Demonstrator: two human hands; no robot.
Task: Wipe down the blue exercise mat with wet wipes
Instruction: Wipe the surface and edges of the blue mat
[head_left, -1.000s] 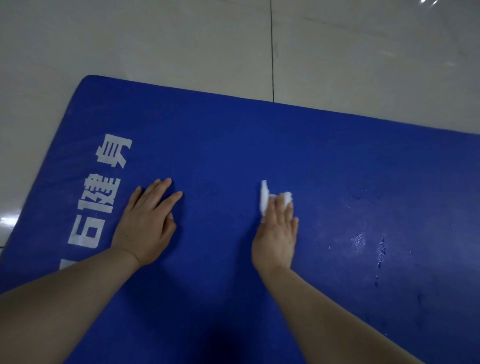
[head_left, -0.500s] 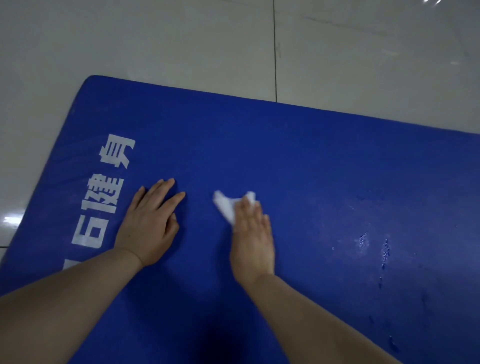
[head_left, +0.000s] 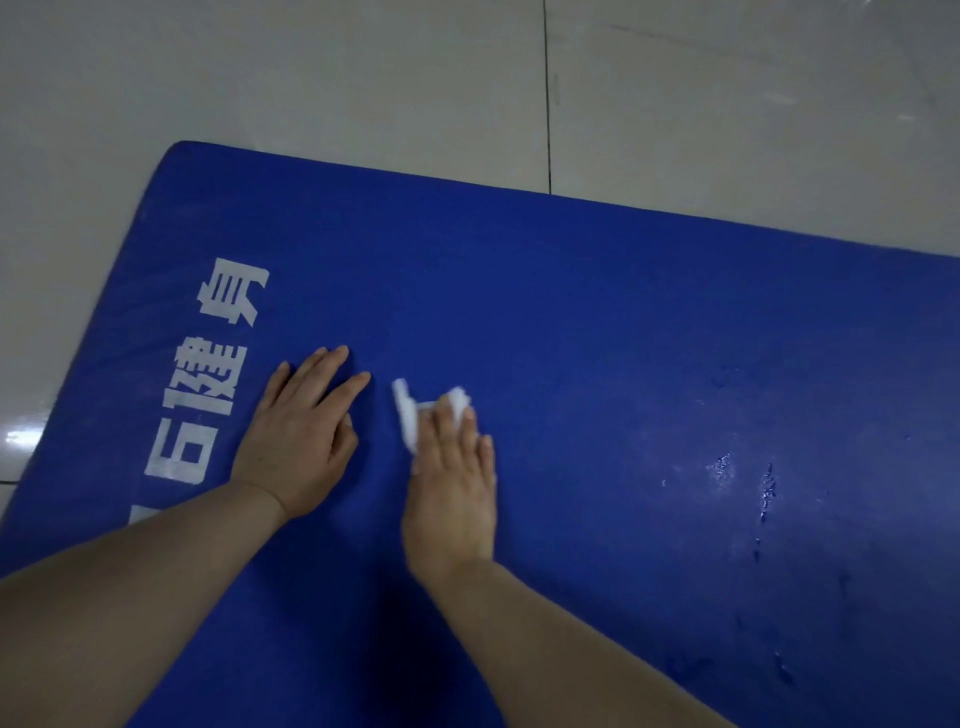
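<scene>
- Blue mat (head_left: 597, 332): lies flat on the floor, filling most of the view; its far left corner is rounded, and its near and right parts run out of frame.
- White lettering (head_left: 208, 374): printed along the left end of the mat, running from near to far.
- Wet wipe (head_left: 410, 415): white and crumpled, on the mat near its middle, partly under the right hand; a bunched end sticks out to the left and far side of the fingertips.
- Right hand (head_left: 452, 483): palm down on the mat, fingers straight and pressed together, pressing the wipe against the surface.
- Left hand (head_left: 298, 436): palm down flat on the mat just left of the wipe and just right of the lettering, fingers straight and slightly spread, holding nothing.
- Wet patches (head_left: 748, 483): shiny droplets and streaks on the right part of the mat, well apart from both hands.
- Floor (head_left: 363, 78): pale glossy tiles with a dark grout line running away at the far side.
</scene>
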